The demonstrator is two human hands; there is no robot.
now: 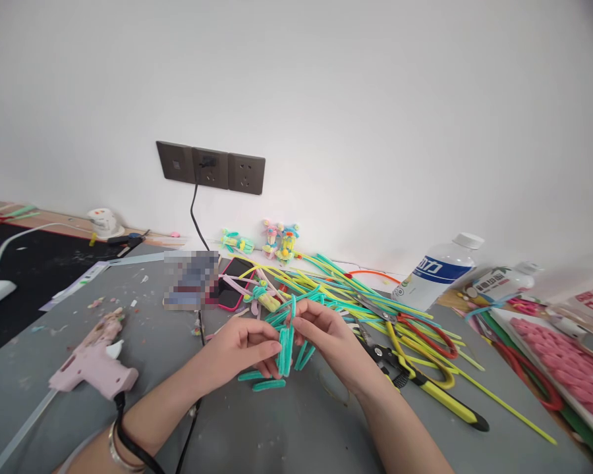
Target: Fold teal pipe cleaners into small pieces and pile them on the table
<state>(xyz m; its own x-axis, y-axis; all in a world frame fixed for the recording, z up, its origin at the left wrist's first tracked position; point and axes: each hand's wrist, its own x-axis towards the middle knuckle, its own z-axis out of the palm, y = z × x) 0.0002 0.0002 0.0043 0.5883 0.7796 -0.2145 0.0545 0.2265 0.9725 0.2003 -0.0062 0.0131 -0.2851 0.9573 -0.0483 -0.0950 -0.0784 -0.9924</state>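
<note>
Both hands meet over the middle of the grey mat. My left hand (pixel 250 349) is closed on the lower part of a bundle of folded teal pipe cleaners (pixel 285 352), pinched between thumb and fingers. At its upper end my right hand (pixel 321 329) pinches an upright teal strand of the same bundle. Short teal pipe cleaner pieces (pixel 269 385) lie on the mat just below the hands. Behind the fingers more teal pieces are partly hidden, close to a small pipe cleaner figure (pixel 264 296).
At left lies a pink glue gun (pixel 96 368) with a black cord. Long yellow and teal pipe cleaners (pixel 326 276), red-handled scissors (pixel 427 332) and yellow-handled pliers (pixel 445 395) spread right. A bottle (pixel 437 270) and finished figures (pixel 280 242) stand near the wall. Phones (pixel 234 283) lie behind.
</note>
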